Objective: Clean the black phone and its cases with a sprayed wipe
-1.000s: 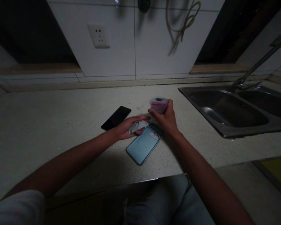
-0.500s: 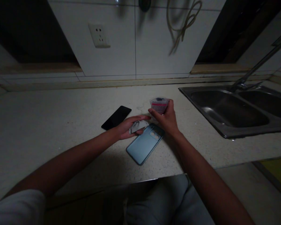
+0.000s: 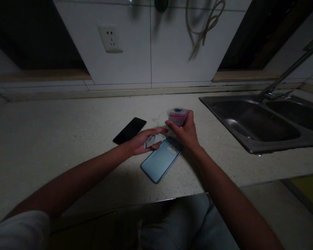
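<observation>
A speckled pale stone countertop [image 3: 41, 166] is being leaned over, with a white tiled wall [image 3: 172, 45] behind it and a stainless steel double sink [image 3: 250, 121] set into its right side. A slender faucet [image 3: 284, 76] is being angled up and away from the sink's far rim. The sink's two basins are being seen side by side, though their dark interiors are hard to make out. A wall socket [image 3: 110, 39] is being shown on the tiles, left of a looped cord [image 3: 206, 24].

On the counter, a pale blue phone [image 3: 160, 161] is being left flat, back upward, between the hands and the counter's near edge. Its long axis is running diagonally, with the camera end pointing up and right, just beside the right hand. A black smartphone [image 3: 129, 130] is being left on a similar diagonal, just beyond the left hand.

A small translucent pouch [image 3: 177, 116] with a red band is being gripped upright in the right hand [image 3: 185, 132], in a narrow hold; its contents cannot be made out. A crumpled pale cloth [image 3: 153, 140] is being held in the curled left hand [image 3: 142, 141], also narrowly, just above the blue phone.
</observation>
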A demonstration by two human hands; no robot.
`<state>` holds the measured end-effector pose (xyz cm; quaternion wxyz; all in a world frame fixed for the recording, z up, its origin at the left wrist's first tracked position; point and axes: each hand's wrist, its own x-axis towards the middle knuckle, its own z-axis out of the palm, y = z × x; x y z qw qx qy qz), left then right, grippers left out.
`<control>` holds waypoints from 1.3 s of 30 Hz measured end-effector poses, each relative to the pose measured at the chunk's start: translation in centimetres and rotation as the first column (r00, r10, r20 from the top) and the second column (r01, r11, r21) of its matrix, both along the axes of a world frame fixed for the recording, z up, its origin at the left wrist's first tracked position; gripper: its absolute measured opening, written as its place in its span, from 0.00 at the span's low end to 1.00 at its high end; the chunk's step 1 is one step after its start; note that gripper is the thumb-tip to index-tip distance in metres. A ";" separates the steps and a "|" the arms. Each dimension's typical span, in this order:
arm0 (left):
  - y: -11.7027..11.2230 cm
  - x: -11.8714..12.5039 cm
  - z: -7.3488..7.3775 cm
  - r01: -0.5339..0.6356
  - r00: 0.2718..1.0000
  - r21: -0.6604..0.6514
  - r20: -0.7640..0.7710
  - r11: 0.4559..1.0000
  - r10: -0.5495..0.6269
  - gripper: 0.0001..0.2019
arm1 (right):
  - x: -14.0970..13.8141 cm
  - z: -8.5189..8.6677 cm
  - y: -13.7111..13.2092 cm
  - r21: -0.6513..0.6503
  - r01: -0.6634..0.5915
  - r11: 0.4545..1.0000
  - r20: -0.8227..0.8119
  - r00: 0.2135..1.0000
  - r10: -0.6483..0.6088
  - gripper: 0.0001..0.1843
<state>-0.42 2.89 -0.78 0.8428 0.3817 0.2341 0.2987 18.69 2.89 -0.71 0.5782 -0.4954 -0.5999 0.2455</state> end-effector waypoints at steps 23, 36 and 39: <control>0.0 0.1 0.0 -0.003 1.000 -0.028 0.014 1.000 0.003 0.11 | 0.1 0.0 -0.1 0.008 0.002 1.000 0.020 1.000 -0.002 0.31; 0.1 0.0 -0.1 -0.010 1.000 -0.027 0.013 1.000 0.011 0.11 | 0.1 0.1 -0.1 -0.005 -0.005 1.000 0.015 1.000 0.005 0.33; 0.1 0.0 -0.1 -0.006 1.000 -0.024 0.012 1.000 0.006 0.11 | 0.1 0.0 0.0 -0.011 -0.012 1.000 0.012 1.000 0.012 0.33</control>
